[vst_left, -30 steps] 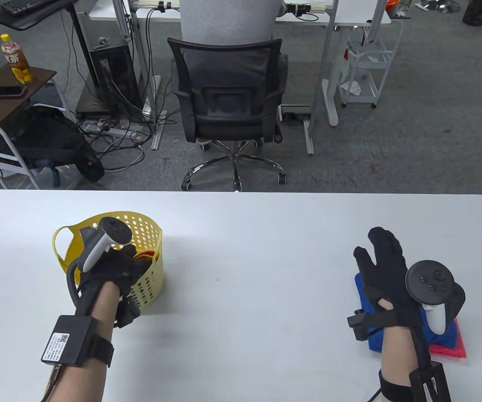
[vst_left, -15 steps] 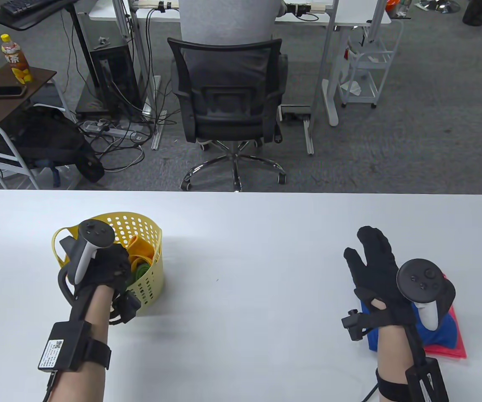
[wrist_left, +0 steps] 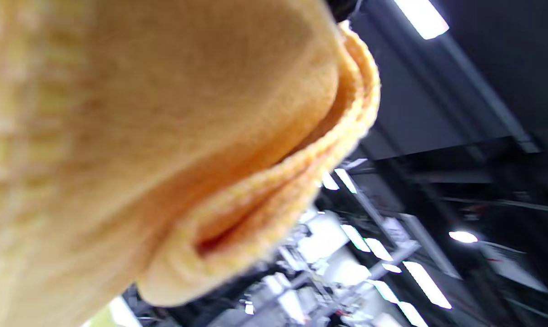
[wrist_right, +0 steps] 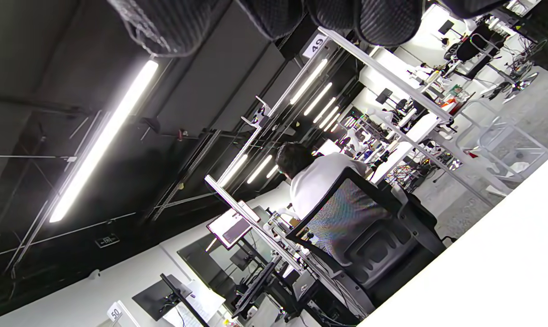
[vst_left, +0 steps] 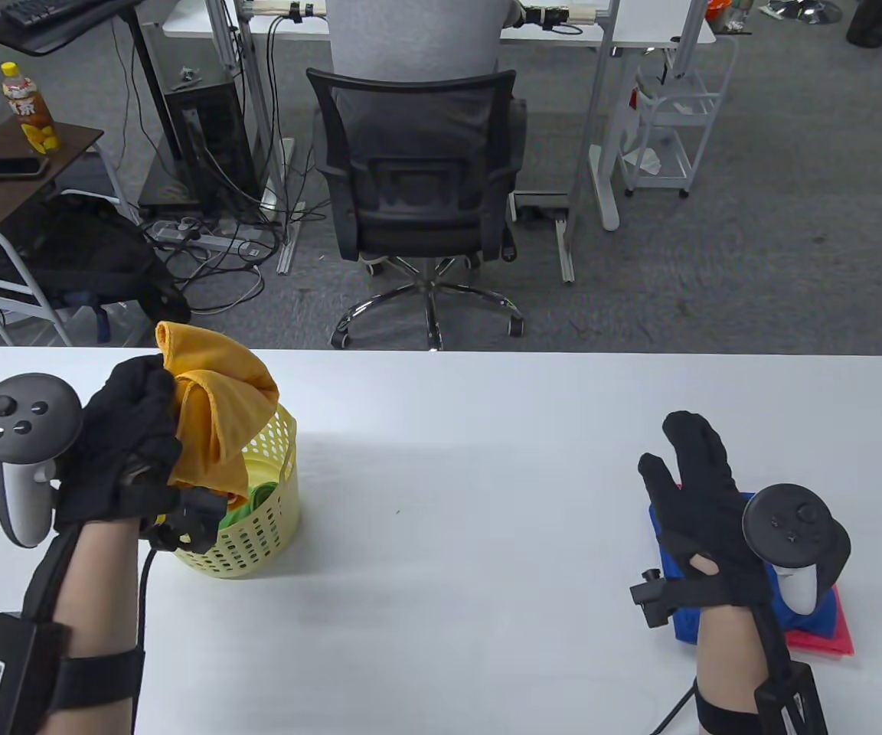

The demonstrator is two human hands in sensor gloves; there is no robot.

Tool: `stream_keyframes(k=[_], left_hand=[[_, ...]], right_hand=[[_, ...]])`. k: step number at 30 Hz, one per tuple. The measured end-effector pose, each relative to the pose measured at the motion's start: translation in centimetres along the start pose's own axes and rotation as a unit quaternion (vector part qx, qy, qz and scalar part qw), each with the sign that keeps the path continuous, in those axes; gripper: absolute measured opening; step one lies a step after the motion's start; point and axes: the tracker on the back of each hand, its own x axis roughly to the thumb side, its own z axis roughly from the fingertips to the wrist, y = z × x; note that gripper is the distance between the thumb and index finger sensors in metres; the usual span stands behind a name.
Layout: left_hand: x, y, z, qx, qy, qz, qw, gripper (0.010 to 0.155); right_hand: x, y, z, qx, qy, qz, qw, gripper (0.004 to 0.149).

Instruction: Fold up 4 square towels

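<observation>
My left hand (vst_left: pixel 135 429) grips a crumpled orange towel (vst_left: pixel 215 413) and holds it up above the yellow basket (vst_left: pixel 257 528) at the table's left. The same orange towel (wrist_left: pixel 156 136) fills most of the left wrist view. A green towel (vst_left: pixel 257 498) lies inside the basket. At the right, my right hand (vst_left: pixel 697 490) lies flat with straight fingers over a folded blue towel (vst_left: pixel 686 620), which sits on a folded pink towel (vst_left: pixel 831 635).
The white table (vst_left: pixel 472 490) runs the full width of the view. Beyond its far edge stands a black office chair (vst_left: pixel 418 191) with a seated person (vst_left: pixel 414 38). A side table with a bottle (vst_left: pixel 27 107) and a phone is at far left.
My left hand has risen out of the basket with the orange towel in its grip and moved left. The right hand has barely shifted over the folded stack.
</observation>
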Motion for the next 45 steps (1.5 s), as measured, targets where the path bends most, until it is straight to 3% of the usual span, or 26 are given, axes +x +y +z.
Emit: stream_keyframes(k=[4, 8, 11, 14, 17, 19, 21, 24, 28, 33, 36, 39, 41, 45], left_hand=[[4.5, -1.8, 3.0, -0.046, -0.074, 0.031, 0.996, 0.043], [7.0, -6.6, 5.7, -0.136, -0.105, 0.052, 0.984, 0.043], [6.6, -10.7, 6.5, -0.2, -0.094, 0.06, 0.973, 0.043], [2.9, -16.4, 6.4, -0.244, -0.037, 0.039, 0.968, 0.043], [-4.4, -22.8, 6.0, -0.31, 0.057, -0.054, 0.948, 0.045], [-8.2, -24.8, 5.8, -0.306, 0.071, -0.117, 0.942, 0.053], [-10.5, -25.2, 5.7, -0.281, 0.078, -0.153, 0.944, 0.057], [-11.9, -24.5, 5.7, -0.296, 0.058, -0.176, 0.937, 0.054], [-11.9, -24.7, 7.0, -0.351, -0.022, -0.263, 0.898, 0.049], [-12.9, -27.2, 9.0, -0.351, -0.071, -0.362, 0.861, 0.054], [-13.5, -28.5, 9.6, -0.334, -0.057, -0.36, 0.869, 0.06], [-13.9, -29.4, 10.0, -0.314, -0.051, -0.409, 0.856, 0.064], [-14.0, -30.0, 10.4, -0.284, -0.05, -0.424, 0.858, 0.055], [-13.6, -29.7, 10.3, -0.291, -0.057, -0.409, 0.863, 0.041]], right_hand=[[0.4, 0.0, 0.1, 0.004, -0.007, -0.003, 1.0, 0.071], [0.6, -0.3, 0.3, 0.003, -0.011, -0.01, 1.0, 0.071], [0.6, -0.4, 0.4, 0.002, -0.011, -0.009, 1.0, 0.071], [0.5, -0.3, 0.5, 0.004, -0.008, -0.006, 1.0, 0.071], [0.4, 0.0, 0.4, 0.015, -0.001, -0.001, 1.0, 0.071], [0.3, 0.2, 0.4, 0.021, 0.002, 0.001, 1.0, 0.071], [0.3, 0.5, 0.3, 0.024, 0.001, 0.005, 1.0, 0.071], [0.5, 1.0, 0.3, 0.03, -0.004, 0.009, 1.0, 0.071], [0.8, 1.5, 0.3, 0.037, -0.007, 0.012, 0.999, 0.071], [0.9, 2.1, 0.4, 0.042, -0.008, 0.024, 0.999, 0.071], [1.0, 2.3, 0.5, 0.043, -0.009, 0.029, 0.999, 0.071], [1.2, 2.6, 0.6, 0.048, -0.012, 0.034, 0.998, 0.071], [1.3, 2.9, 0.6, 0.052, -0.016, 0.036, 0.998, 0.071], [1.4, 3.4, 0.6, 0.062, -0.019, 0.039, 0.997, 0.072]])
